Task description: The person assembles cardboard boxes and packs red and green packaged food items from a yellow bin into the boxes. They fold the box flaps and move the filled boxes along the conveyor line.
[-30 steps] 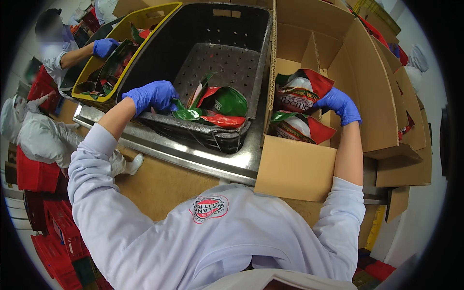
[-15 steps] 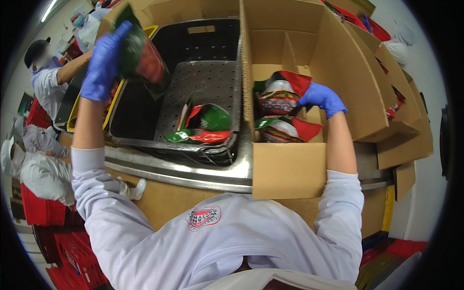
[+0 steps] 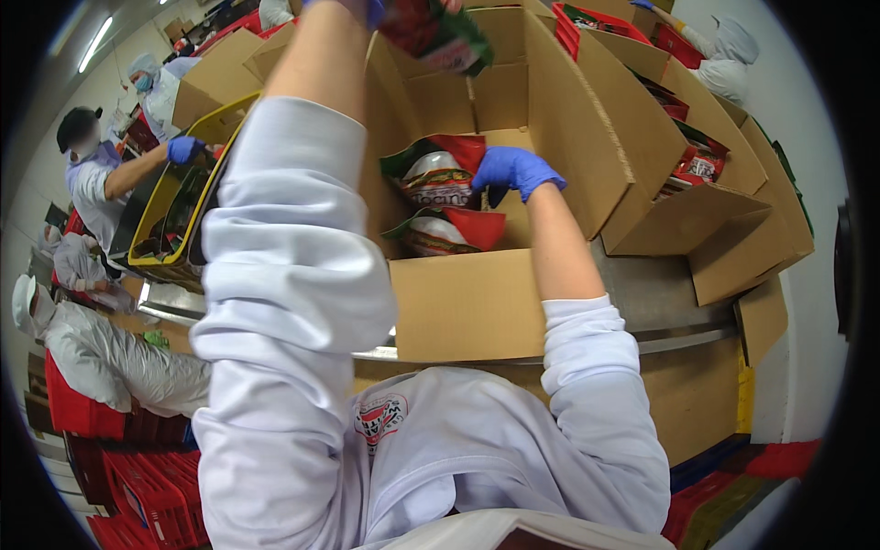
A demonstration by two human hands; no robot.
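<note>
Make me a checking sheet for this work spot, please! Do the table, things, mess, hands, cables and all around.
Surface: metal table, partly covered by boxes.
Things: cardboard box, open, with back bag and front bag inside; blurry raised bag above it.
Clutter: more open boxes on the right; yellow crate on the left.
Left hand: blue glove, mostly cut off by the picture's edge, seems to hold the raised bag.
Right hand: blue glove, at the back bag's right side; grip unclear.
Cables: nothing seen.
Surroundings: co-workers in white; red crates.
</note>
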